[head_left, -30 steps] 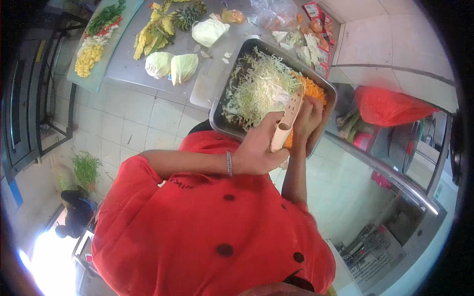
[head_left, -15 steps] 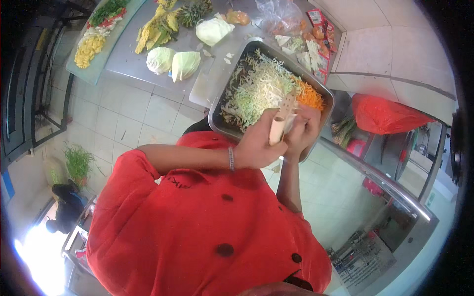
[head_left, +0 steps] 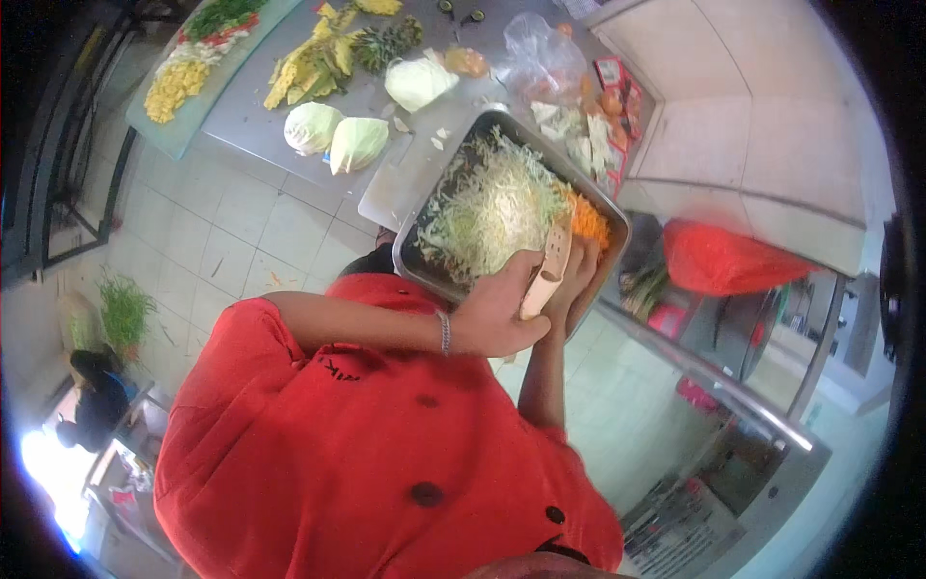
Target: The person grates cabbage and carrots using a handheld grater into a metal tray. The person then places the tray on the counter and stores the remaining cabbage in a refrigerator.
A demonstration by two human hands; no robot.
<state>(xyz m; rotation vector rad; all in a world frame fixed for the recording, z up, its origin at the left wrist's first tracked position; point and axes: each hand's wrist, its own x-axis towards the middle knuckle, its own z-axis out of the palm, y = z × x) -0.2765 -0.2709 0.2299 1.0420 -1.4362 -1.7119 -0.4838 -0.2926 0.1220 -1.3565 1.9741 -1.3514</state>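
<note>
A deep metal tray (head_left: pixel 617 214) holds pale shredded cabbage (head_left: pixel 506 207) and, along its right side, orange shredded carrot (head_left: pixel 590 224). Over the tray's near right part, my left hand (head_left: pixel 497 307) is closed round a pale wooden hand slicer with small holes (head_left: pixel 548 280). Its thumb lies near the lower end of the slicer, and its fingers wrap the left side. My right hand (head_left: pixel 577 277) is tucked close behind the slicer with fingers drawn together; whatever it grips is hidden by the slicer.
Behind the tray on the metal table (head_left: pixel 253 116) lie cut cabbage pieces (head_left: pixel 359 145), pineapple peelings (head_left: pixel 313 60), scissors (head_left: pixel 458 13) and a clear plastic bag (head_left: pixel 543 56). A green board (head_left: pixel 172 135) carries chopped vegetables at far left. A red bag (head_left: pixel 728 259) stands to the right.
The head view has shifted, so the tray sits slightly lower and further left. Both hands and the slicer have moved a little lower, and the slicer stands steeper.
</note>
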